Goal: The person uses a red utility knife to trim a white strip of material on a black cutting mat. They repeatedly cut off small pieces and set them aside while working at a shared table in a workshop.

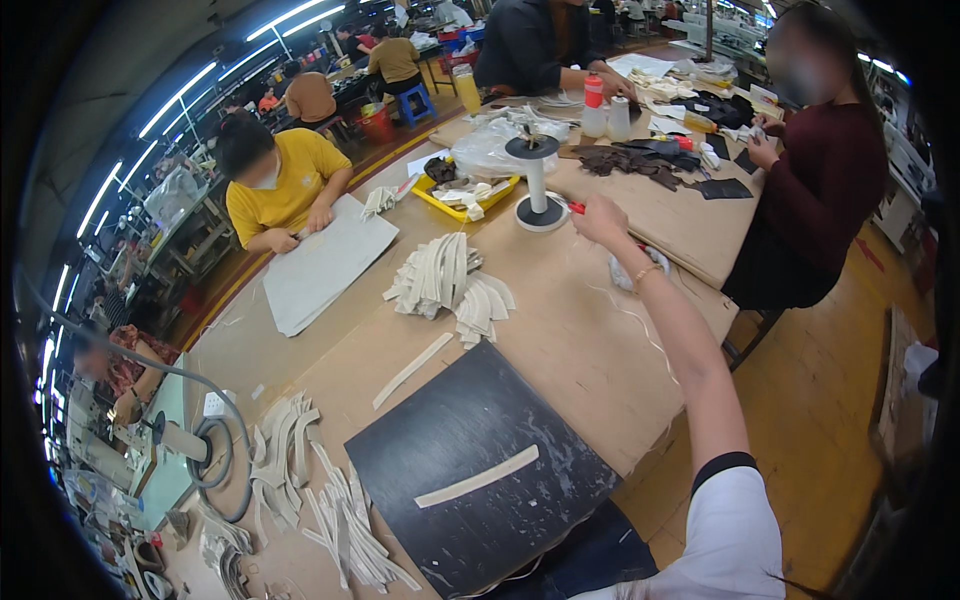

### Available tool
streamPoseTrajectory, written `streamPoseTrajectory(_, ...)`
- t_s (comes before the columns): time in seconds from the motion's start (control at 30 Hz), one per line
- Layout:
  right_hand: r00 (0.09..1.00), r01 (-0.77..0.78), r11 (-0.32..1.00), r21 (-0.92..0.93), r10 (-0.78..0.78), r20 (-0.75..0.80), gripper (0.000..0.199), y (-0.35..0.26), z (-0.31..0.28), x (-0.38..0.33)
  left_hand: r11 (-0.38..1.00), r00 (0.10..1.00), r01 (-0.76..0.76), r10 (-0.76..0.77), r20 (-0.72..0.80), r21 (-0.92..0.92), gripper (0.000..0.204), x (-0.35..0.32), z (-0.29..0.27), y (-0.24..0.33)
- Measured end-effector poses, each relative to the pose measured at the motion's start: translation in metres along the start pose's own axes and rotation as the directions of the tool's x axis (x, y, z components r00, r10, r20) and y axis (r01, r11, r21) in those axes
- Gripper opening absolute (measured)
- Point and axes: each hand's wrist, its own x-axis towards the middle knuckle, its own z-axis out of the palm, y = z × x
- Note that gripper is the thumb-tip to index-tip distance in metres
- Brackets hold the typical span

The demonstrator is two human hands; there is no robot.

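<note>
My right hand [602, 222] is stretched far across the table, its fingers closed around a small red object [576, 208], mostly covered by the fingers. Just left of it stands a white spool [539, 190] with dark ends. My left hand is out of sight. Close to my body lies a scuffed black board [470, 450], with one cream strip [478, 476] flat on it. Beyond the board's far edge rests a loose strip [412, 371], near a heap of cream strips [440, 277].
More cream strips [345, 520] lie left of the board, beside a grey cable [245, 450]. A yellow tray [465, 205] holds scraps. Across the table a person in yellow [285, 170] handles a pale sheet [330, 262]. Another person [820, 190] stands at the right edge.
</note>
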Motion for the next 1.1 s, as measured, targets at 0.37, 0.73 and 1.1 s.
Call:
streamPoseTrajectory(0.37, 0.995, 0.061, 0.985, 0.161, -0.073, 0.068, 0.027, 0.126, -0.242, -0.253, 0.886, 0.965, -0.020, 0.139, 0.223, -0.463, 0.024, 0.065, -0.007, 0.004)
streamPoseTrajectory(0.73, 0.927, -0.294, 0.933, -0.209, 0.225, -0.301, 0.037, 0.319, -0.346, -0.532, 0.781, 0.698, 0.165, 0.339, 0.631, -0.603, 0.014, -0.012, 0.090, 0.078)
streamPoseTrajectory(1.1, 0.428, -0.867, 0.151, -0.475, 0.714, -0.554, 0.048, 0.521, -0.278, -0.659, 0.897, 0.423, 0.022, 0.393, 0.817, -0.442, 0.008, -0.129, 0.118, 0.106)
